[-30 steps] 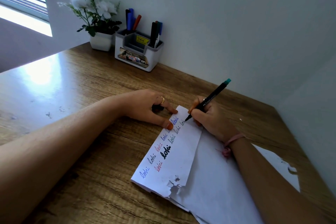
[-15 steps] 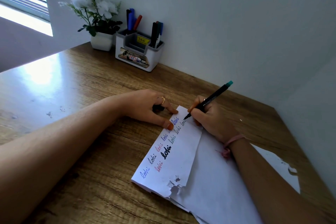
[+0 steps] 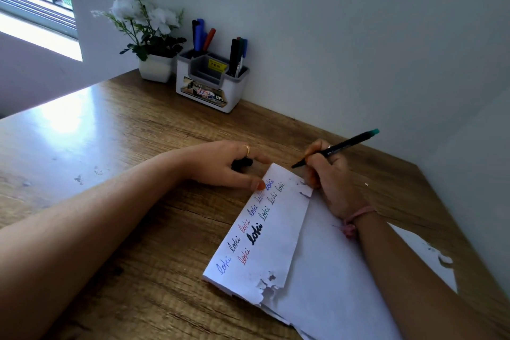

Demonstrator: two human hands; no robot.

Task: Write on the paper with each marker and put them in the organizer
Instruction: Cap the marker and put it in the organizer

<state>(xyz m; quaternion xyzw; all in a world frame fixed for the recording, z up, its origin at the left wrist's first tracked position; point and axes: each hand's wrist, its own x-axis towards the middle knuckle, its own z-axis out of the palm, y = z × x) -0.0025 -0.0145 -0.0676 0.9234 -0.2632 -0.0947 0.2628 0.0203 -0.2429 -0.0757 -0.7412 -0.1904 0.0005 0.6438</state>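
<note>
From the head view, my right hand (image 3: 331, 176) grips a black marker (image 3: 335, 149) with a teal end, its tip raised just off the top corner of the folded paper (image 3: 278, 232) at centre frame. My left hand (image 3: 229, 164) rests on the wooden desk (image 3: 110, 146), fingers curled around a small black cap (image 3: 241, 163), thumb tip pressing the paper's upper edge. The white organizer (image 3: 211, 85) stands in the upper left by the wall, markers upright in it, beside a potted plant (image 3: 150, 36).
</note>
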